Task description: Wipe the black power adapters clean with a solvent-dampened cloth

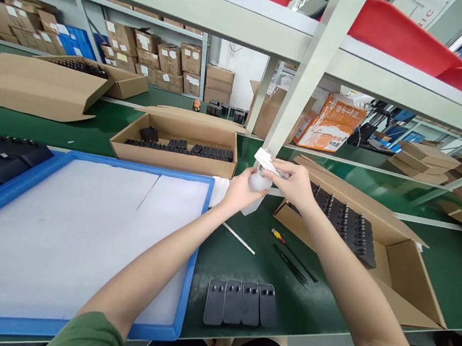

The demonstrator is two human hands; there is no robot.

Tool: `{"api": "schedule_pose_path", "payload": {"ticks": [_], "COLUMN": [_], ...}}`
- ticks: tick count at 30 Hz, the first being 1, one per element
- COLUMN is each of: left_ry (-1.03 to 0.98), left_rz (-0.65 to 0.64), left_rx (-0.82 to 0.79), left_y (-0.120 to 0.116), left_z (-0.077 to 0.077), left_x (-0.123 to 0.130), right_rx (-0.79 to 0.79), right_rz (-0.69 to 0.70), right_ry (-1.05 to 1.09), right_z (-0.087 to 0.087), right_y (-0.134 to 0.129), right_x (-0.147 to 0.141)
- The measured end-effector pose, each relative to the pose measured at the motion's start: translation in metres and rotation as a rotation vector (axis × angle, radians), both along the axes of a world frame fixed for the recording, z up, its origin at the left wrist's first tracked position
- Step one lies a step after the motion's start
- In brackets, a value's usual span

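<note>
My left hand (239, 190) is closed around a whitish, translucent bottle (259, 182), held up above the bench near the shelf post. From the other side, my right hand (297, 184) pinches a white tissue (264, 157) against the bottle's top. The tissue and my fingers hide the bottle's mouth. Below my hands, several dark grey rectangular plates with metal prongs (241, 303) lie side by side at the bench's front edge. Tweezers (290, 265) and a thin black tool with a yellow and red end (278, 235) rest beneath my right forearm.
A blue-framed tray with a white surface (202, 237) occupies the left, beside a silver rod (240, 238). Cardboard boxes of black parts stand at the back (173, 160) and right (408, 273). A slanted shelf post (306, 70) rises right behind my hands.
</note>
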State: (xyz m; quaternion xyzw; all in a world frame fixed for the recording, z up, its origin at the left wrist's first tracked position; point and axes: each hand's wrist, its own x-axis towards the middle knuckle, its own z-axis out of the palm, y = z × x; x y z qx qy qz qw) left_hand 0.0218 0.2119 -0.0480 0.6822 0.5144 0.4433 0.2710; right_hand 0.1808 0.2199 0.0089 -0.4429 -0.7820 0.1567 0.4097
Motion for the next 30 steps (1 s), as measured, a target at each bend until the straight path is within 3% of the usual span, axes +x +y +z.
{"api": "schedule_pose_path", "payload": {"ticks": [9,20,30], "left_ry": [-0.010,-0.008,0.006], "left_rz": [-0.023,-0.029,-0.015], "left_rx": [0.011,0.002,0.000], "left_y": [0.001,-0.002,0.000], "left_z": [-0.001,0.004,0.000], "left_x": [-0.001,0.000,0.000], "right_rx": [0.076,0.107,0.042], "right_rz": [0.018,0.044,-0.001], "right_ry": [-0.080,-0.129,-0.023], "right_z": [-0.015,-0.005,-0.006], "right_y": [-0.003,-0.006,-0.003], "right_x": [0.003,0.004,0.007]}}
